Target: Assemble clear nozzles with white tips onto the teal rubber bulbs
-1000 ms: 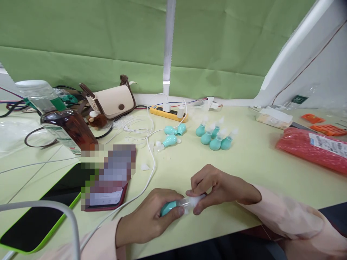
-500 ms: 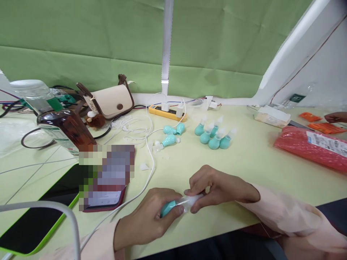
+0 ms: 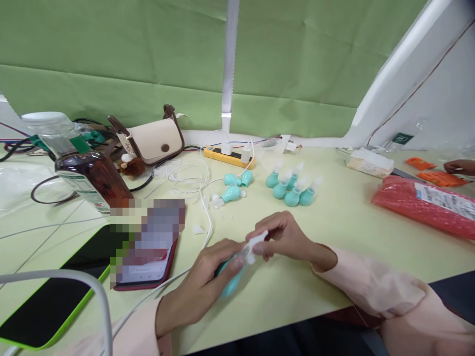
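A teal squeeze bulb (image 3: 233, 283) with a clear neck lies in the grip of my left hand (image 3: 202, 284), thumb on top. My right hand (image 3: 284, 237) pinches a white soft tip (image 3: 258, 240) at the neck of that bulb; whether the tip is fully seated I cannot tell. Beyond my hands stand several teal bulbs with white tips (image 3: 292, 195), upright in a cluster. Left of them lie three more teal bulbs (image 3: 232, 193) on their sides, with small clear and white parts (image 3: 215, 201) beside them. A small white piece (image 3: 198, 229) rests nearer to me.
On the left are a green-edged device (image 3: 48, 301), a phone (image 3: 148, 267) and a large bottle (image 3: 92, 175). A white cable (image 3: 208, 227) crosses the table from a yellow power strip (image 3: 228, 157). At right lie a red bubble-wrap package (image 3: 404, 195) and another person's hand (image 3: 460, 167).
Both hands have risen slightly, tilting the bulb more upright. My right hand has moved up and a little left, and the white tip now points up and right.
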The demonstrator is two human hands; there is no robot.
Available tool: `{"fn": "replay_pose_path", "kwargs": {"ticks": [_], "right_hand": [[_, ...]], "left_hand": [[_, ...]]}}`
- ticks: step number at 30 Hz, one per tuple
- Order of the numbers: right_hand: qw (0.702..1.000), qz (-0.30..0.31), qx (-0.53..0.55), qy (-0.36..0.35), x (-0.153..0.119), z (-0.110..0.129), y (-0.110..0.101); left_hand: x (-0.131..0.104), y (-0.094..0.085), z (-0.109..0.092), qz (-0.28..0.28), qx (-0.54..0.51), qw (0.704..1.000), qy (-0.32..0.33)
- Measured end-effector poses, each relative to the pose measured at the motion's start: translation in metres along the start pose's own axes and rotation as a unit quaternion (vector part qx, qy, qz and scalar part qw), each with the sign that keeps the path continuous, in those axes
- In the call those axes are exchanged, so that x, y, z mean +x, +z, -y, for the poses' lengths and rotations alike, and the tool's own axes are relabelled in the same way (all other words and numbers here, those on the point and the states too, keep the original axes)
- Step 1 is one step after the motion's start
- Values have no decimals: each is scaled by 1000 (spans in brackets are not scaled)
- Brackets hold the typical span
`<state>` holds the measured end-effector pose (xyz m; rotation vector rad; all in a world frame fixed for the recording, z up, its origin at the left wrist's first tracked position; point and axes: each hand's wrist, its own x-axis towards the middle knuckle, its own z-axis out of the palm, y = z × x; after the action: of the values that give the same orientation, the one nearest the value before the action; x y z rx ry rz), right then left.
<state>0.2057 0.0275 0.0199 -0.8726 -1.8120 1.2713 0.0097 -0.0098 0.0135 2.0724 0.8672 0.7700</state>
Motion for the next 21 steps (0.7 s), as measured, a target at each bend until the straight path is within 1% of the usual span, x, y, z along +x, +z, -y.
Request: {"fn": "replay_pose_path", "kwargs": {"ticks": [2,3,4,5,7,9,11,12,14,17,19,21], "right_hand": [[994,-101,-31,11,5,7,-10],[986,-155,-63,5,8,11,-18],[976,-193,-103,0,11,15,-27],[963,-224,-149,-6,14,18,-36],[931,-267,-249,-21,21,21,-54],[895,-284,-342,-30,28,20,-68],[866,-274,-418,-19,35,16,-77],[854,-264,-449,-6,38,14,-80],[834,-243,-496,20,43,9,-84],[811,-237,-532,51,47,3,-90],[793,-253,-549,69,48,1,-93],[763,-283,-576,70,47,0,-94]], "left_hand": [[2,-3,3,-50,55,997,19],[3,-4,4,-81,98,991,31],[5,-6,7,-113,148,982,43],[7,-8,9,-140,204,967,54],[12,-11,12,-178,330,925,66],[16,-15,14,-162,460,872,44],[18,-17,15,-114,551,827,1],[19,-18,15,-88,576,813,-20],[20,-17,17,-43,596,800,-47],[21,-15,20,-3,597,800,-62],[23,-14,21,13,589,805,-71],[24,-14,21,27,580,811,-75]]}}
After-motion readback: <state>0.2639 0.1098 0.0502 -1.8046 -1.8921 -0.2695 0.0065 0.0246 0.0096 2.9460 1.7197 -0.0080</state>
